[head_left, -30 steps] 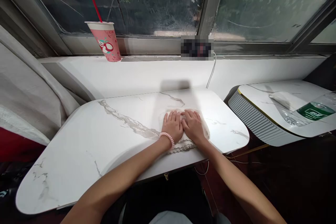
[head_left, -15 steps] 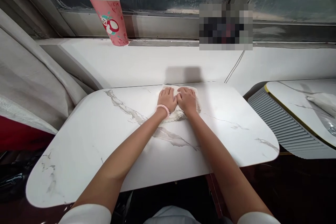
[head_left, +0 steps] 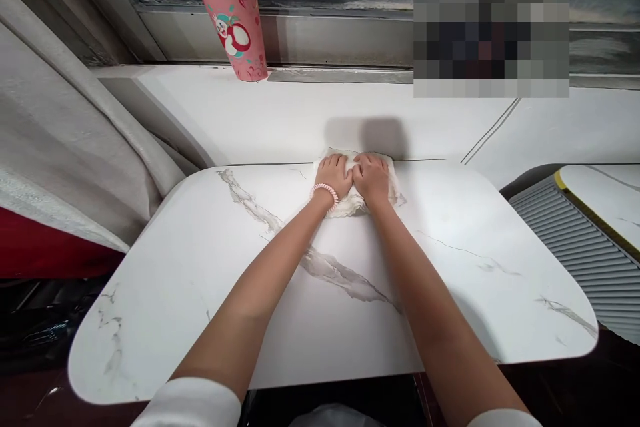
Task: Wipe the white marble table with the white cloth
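Note:
A white cloth (head_left: 357,205) lies bunched on the white marble-patterned table (head_left: 170,273), at its back edge by the wall. Both hands press down on it side by side, thumbs almost touching. My left hand (head_left: 334,175), with a pink coil band (head_left: 325,192) round the wrist, grips the cloth's left part, its fingers bent over it. On the right part, my right hand (head_left: 371,180) grips in the same way, fingertips toward the wall. What lies under the palms is hidden.
A pink paper cup (head_left: 233,27) with a white top stands on the window ledge at the back left. A pale curtain (head_left: 65,113) hangs on the left. To the right is another table with a ribbed grey side (head_left: 580,233). A blurred patch covers part of the window.
Both hands and the cloth have slid a little farther back, and the cloth's far edge now meets the wall. The camera view has shifted, so the cup and table appear farther right.

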